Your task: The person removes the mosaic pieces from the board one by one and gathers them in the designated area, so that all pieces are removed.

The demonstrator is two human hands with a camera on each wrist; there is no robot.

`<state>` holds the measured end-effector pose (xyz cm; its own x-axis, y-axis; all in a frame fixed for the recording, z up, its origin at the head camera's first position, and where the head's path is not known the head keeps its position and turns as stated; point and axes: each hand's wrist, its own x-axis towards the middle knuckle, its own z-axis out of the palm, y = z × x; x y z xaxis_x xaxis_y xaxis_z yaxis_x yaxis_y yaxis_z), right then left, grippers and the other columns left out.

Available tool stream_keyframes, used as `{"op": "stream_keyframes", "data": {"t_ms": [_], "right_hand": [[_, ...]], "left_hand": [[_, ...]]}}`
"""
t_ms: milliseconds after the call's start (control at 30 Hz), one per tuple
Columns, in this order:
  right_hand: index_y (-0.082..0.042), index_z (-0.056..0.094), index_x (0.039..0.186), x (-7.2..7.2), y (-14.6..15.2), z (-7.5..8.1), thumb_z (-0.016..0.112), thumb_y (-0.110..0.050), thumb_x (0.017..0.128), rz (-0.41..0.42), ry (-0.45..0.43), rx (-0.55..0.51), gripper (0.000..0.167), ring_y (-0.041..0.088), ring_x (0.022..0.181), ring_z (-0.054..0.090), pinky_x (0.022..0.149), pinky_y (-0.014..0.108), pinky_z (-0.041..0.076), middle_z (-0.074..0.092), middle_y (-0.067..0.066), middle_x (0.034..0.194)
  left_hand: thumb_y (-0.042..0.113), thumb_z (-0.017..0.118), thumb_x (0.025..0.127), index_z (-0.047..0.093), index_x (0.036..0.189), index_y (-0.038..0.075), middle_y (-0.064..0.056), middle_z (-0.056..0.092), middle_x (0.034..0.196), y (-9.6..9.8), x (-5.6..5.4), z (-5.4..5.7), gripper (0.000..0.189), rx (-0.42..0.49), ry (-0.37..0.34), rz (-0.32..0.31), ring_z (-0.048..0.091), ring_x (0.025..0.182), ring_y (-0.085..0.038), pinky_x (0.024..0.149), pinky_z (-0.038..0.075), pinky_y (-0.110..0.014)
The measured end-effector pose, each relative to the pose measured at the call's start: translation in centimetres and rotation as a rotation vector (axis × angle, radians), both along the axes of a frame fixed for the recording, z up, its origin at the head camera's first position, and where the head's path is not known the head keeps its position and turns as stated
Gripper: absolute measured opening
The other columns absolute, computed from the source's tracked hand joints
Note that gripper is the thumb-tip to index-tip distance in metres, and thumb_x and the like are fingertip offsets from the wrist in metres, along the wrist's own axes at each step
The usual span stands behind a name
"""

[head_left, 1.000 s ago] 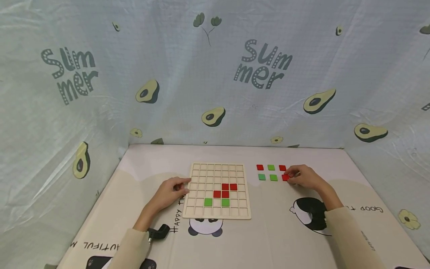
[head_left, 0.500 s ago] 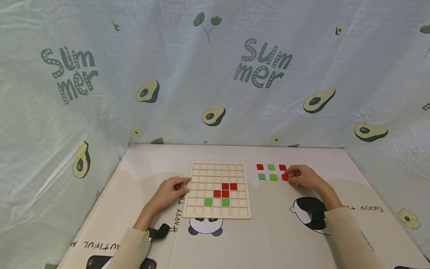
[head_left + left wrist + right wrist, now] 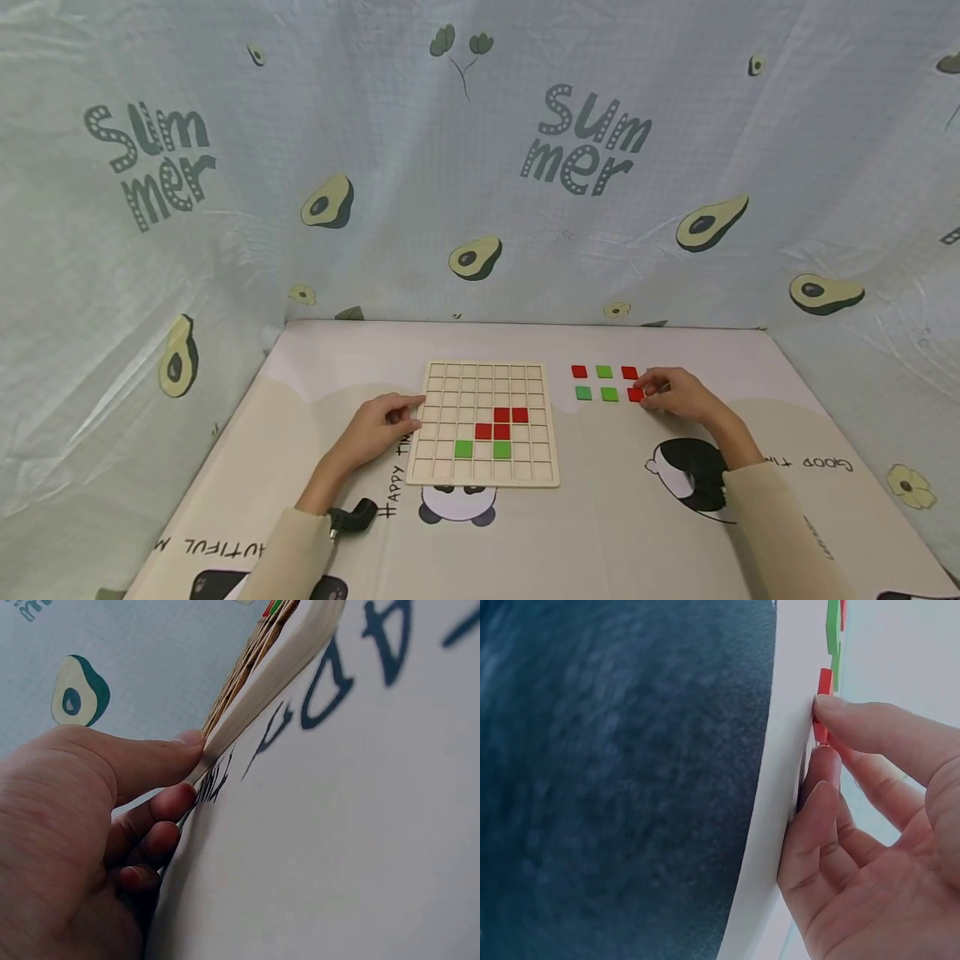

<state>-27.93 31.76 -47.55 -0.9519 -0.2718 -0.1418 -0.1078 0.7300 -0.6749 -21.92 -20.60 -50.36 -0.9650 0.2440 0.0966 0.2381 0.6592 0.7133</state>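
Red tile (image 3: 634,394), right hand (image 3: 675,393) seemingly pinching it

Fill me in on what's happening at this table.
A person's right hand pinches a red tile to the right of a wooden grid board. Their left hand touches the board's left edge. Four red tiles and two green tiles lie in the board's squares. Five other loose tiles show off the board, near the right hand.
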Motion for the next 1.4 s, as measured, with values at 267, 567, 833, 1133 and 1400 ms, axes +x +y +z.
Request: {"op": "stream_keyframes", "data": {"t_ms": [267,567,833,1133,1400], "right_hand": [[0.001,0.069,0.118,0.1,-0.1,0.1,0.075,-0.011,0.090,-0.011,0.000,0.013,0.031,0.024,0.092,0.054,0.068,0.030,0.049,0.061,0.010,0.100],[0.001,0.068,0.121,0.7,-0.4,0.6,0.076,-0.012,0.089,-0.021,0.015,0.031,0.035,0.026,0.094,0.058,0.071,0.032,0.052,0.062,0.013,0.103],[-0.001,0.070,0.117,1.2,-2.0,1.2,0.077,-0.012,0.090,0.010,0.083,0.024,0.031,0.023,0.090,0.061,0.070,0.028,0.050,0.064,0.011,0.099],[-0.002,0.071,0.116,1.9,-4.9,1.5,0.077,-0.011,0.089,0.100,0.142,-0.019,0.029,0.017,0.084,0.063,0.071,0.029,0.050,0.067,0.011,0.099],[-0.003,0.072,0.114,2.8,-8.6,2.1,0.079,-0.012,0.089,0.138,0.146,-0.057,0.027,0.016,0.081,0.060,0.066,0.029,0.049,0.068,0.007,0.098]], "left_hand": [[0.021,0.076,0.094,0.069,0.134,0.007,0.002,0.060,0.087,0.0,0.0,0.0,0.043,0.015,0.014,-0.010,0.052,0.081,-0.012,0.073,0.042,-0.025],[0.021,0.075,0.095,0.069,0.135,0.008,0.002,0.060,0.087,0.0,0.0,0.0,0.043,0.009,0.002,-0.003,0.052,0.081,-0.013,0.073,0.043,-0.025],[0.021,0.075,0.095,0.068,0.136,0.008,0.002,0.060,0.088,0.0,0.0,0.0,0.044,0.014,-0.002,-0.008,0.052,0.082,-0.014,0.073,0.043,-0.025],[0.022,0.075,0.094,0.069,0.135,0.008,0.002,0.060,0.087,-0.1,0.1,0.0,0.043,0.021,0.001,-0.014,0.053,0.081,-0.015,0.073,0.043,-0.025],[0.021,0.075,0.094,0.069,0.135,0.008,0.002,0.060,0.087,-0.3,0.2,0.0,0.043,0.013,0.014,-0.025,0.052,0.081,-0.014,0.072,0.043,-0.025]]}}
